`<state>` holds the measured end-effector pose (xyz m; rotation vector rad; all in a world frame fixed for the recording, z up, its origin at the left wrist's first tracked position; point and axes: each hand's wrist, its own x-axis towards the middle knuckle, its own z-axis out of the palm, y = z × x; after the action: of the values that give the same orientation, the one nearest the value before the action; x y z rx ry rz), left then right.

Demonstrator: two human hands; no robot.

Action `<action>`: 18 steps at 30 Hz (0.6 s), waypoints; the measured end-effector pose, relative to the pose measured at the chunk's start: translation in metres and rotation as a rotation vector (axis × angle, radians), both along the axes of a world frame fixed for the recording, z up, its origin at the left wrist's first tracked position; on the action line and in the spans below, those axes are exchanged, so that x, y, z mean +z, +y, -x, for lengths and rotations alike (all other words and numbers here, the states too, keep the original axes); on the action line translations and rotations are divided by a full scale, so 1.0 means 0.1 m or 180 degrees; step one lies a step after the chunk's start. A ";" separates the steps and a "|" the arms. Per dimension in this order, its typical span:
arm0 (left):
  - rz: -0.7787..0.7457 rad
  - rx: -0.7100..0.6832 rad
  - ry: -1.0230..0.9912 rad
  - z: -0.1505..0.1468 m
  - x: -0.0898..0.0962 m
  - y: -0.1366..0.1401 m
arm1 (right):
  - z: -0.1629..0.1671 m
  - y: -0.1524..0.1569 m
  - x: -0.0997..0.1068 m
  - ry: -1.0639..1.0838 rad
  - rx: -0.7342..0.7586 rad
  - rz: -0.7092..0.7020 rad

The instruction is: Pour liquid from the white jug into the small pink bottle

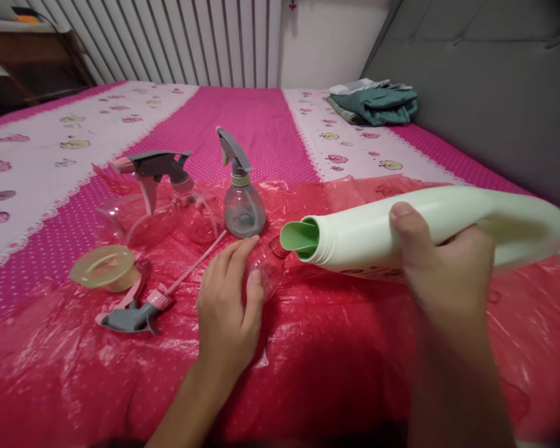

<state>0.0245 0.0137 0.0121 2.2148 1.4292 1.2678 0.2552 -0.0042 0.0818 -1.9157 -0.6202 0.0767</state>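
Note:
My left hand (231, 298) is closed around a small clear spray bottle (271, 270) without its top, resting on red plastic sheeting. In my right hand (443, 267) is a large pale green detergent bottle (364, 239), tipped nearly level with its mouth to the left. Its green pouring spout (301, 238) meets the small bottle's neck; whether liquid flows I cannot tell. A grey and pink trigger sprayer head (135, 314) with its thin tube lies left of my left hand. Beside it sits a translucent yellowish cap (105, 266).
A grey-topped spray bottle (244, 208) stands upright behind my left hand. Farther left is a clear spray bottle with a grey and pink trigger (163, 165). Red plastic sheet (336, 348) covers the patterned bedspread (233, 118). Folded clothes (378, 102) lie at the back right, near a grey headboard (485, 81).

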 end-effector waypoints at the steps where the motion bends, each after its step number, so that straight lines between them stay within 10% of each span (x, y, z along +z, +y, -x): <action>1: -0.0008 -0.0002 -0.0004 0.00 0.00 0.00 | 0.00 0.00 0.00 0.0005 -0.0014 0.0003; 18: -0.0009 -0.0010 0.0009 0.01 0.00 0.00 | -0.03 0.01 -0.05 -0.0174 -0.0021 0.0080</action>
<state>0.0240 0.0136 0.0122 2.2206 1.4255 1.2669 0.2579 -0.0035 0.0771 -1.9495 -0.6521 0.0282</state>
